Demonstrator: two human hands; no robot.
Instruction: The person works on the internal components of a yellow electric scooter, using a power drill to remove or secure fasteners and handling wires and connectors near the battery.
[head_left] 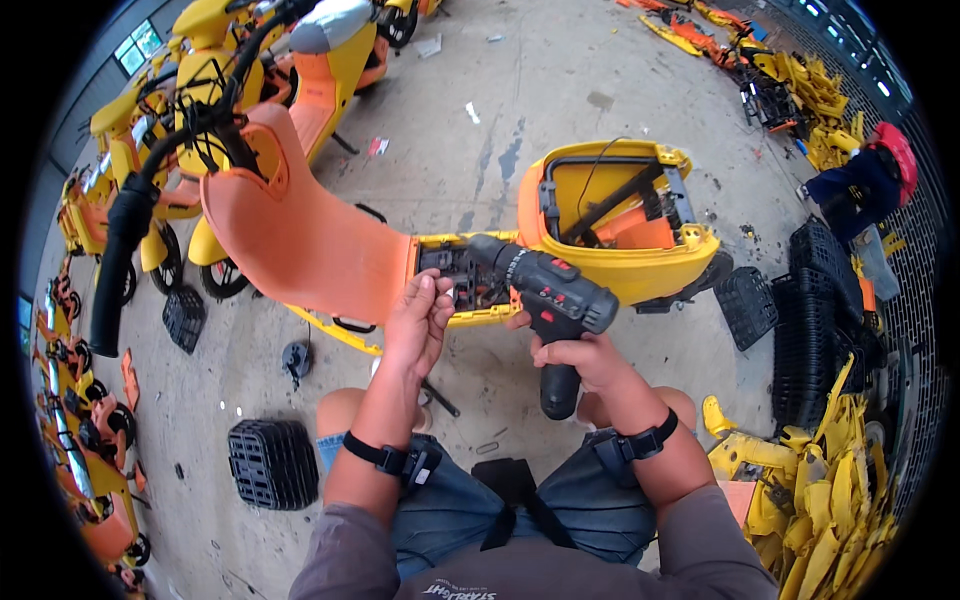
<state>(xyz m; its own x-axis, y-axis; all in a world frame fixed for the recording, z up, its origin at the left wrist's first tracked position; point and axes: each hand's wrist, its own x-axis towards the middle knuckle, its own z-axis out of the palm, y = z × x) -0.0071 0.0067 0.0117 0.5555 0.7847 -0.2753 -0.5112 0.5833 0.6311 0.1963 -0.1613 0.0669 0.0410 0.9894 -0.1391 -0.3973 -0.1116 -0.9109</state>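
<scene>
My right hand (590, 358) is wrapped round the grip of a black cordless drill (560, 292) with red marks. Its chuck points left, over the open floor compartment (456, 268) of a yellow and orange scooter. At the near edge of that compartment, my left hand (420, 315) has its fingers curled together. Whatever they may hold is too small to make out. Dark parts and wiring show inside the compartment, partly covered by the drill and my fingers. The scooter's orange front panel (310, 225) rises to the left, and its yellow rear body (610, 265) has an open top.
The scooter's black handlebar (125, 250) juts in at left. Black plastic baskets (272, 464) stand on the floor near my legs. Yellow panels (825, 490) are heaped at lower right, beside stacked black crates (805, 350). A person (870, 185) bends at far right. Several scooters (330, 80) stand behind.
</scene>
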